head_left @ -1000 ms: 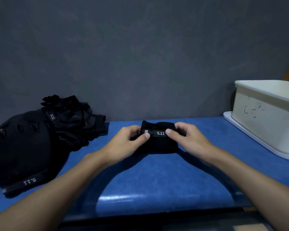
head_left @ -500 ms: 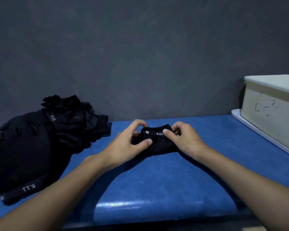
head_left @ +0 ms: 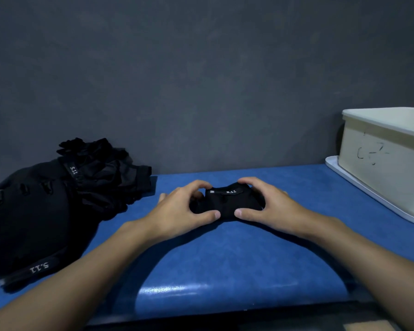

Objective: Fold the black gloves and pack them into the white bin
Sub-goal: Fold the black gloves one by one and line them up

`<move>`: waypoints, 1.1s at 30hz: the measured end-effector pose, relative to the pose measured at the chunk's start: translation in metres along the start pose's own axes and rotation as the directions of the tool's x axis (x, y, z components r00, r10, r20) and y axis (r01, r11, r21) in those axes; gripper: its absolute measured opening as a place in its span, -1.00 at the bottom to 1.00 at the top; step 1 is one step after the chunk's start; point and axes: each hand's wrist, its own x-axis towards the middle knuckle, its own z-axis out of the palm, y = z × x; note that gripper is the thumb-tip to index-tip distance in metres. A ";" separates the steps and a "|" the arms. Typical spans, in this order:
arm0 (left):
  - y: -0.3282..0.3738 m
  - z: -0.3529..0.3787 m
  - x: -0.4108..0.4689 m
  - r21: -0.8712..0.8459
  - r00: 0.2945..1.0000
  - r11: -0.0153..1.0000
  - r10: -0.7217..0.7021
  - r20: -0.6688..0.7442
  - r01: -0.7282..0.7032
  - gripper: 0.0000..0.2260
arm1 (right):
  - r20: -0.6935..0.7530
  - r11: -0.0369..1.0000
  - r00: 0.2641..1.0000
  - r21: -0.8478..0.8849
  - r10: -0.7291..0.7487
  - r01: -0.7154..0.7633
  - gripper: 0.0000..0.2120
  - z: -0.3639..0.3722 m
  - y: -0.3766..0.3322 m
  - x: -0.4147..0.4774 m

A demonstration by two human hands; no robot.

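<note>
Gripping the folded black gloves [head_left: 227, 204] from both ends, with the left hand [head_left: 182, 211] on the left end and the right hand [head_left: 270, 209] on the right end. Fingers [head_left: 253, 182] of both hands curled over the far edge of the bundle, thumbs pressed against the near edge: clamped on the cloth, not apart. Rests near the middle of the blue worktop [head_left: 225, 271], with the white "5.11" label [head_left: 231, 192] turned up at the far edge. Looks compact and doubled over, so probably the end of the folding step: squeezing the bundle flat and tidy before the packing.

Calls next, most likely, for lifting the bundle without loosening the fold and carrying it to the right, to the white bin [head_left: 380, 168], well apart from the hands at the right end of the worktop. Stands on a flat white tray [head_left: 334, 164]. Cannot see inside the bin from this angle, so cannot tell the free room. Better to hold firmly around the fold, because of the soft cloth.

More black gloves [head_left: 101, 177] heaped unfolded at the left end, against a larger dark mass [head_left: 29, 223], hard to identify. Seems to leave much of the task not yet done.
</note>
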 end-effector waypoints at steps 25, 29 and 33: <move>0.088 0.110 0.185 0.133 0.988 0.979 0.150 0.025 -0.152 -0.51 | -0.332 0.841 0.902 -0.371 0.276 -0.394 -0.46 -0.070 0.110 0.021; 0.089 0.119 0.197 0.125 0.989 0.981 0.145 0.018 -0.146 -0.49 | -0.331 0.830 0.890 -0.360 0.314 -0.427 -0.47 -0.073 0.118 0.032; 0.093 0.123 0.206 0.115 0.990 0.983 0.139 0.010 -0.140 -0.49 | -0.328 0.821 0.878 -0.345 0.349 -0.455 -0.44 -0.074 0.122 0.038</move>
